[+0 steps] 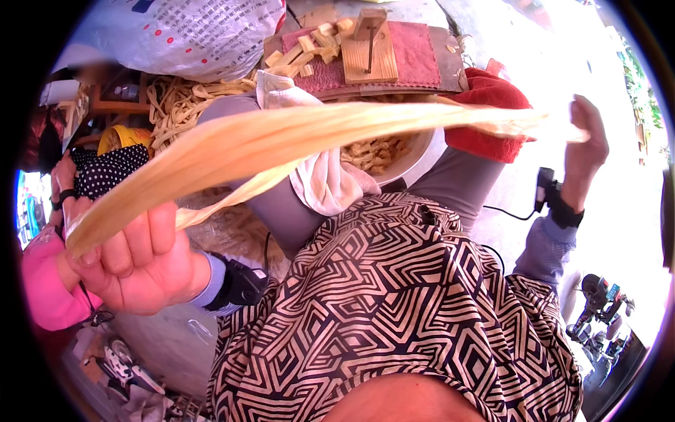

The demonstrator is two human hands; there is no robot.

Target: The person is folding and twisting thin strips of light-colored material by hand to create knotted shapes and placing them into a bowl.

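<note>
A long pale yellow, fibrous strip (295, 137) stretches diagonally across the view above my lap. My left hand (140, 264) at lower left has its fingers closed on the wide end and a narrower trailing length. My right hand (585, 148) is raised at the right, closed on the thin far end, partly washed out by glare. Below the strip, a bowl (415, 158) of chopped pieces sits between my knees, with a white cloth (316, 190) on my left thigh and a red cloth (492, 148) at my right knee.
Ahead, a board (450, 60) with a pink mat bears a wooden block (373, 63) with an upright rod and several cut pieces (302, 56). A plastic sack (183, 32), heaped strips (179, 105) and a yellow container (119, 137) lie left, beside a co-worker's pink sleeve (49, 288).
</note>
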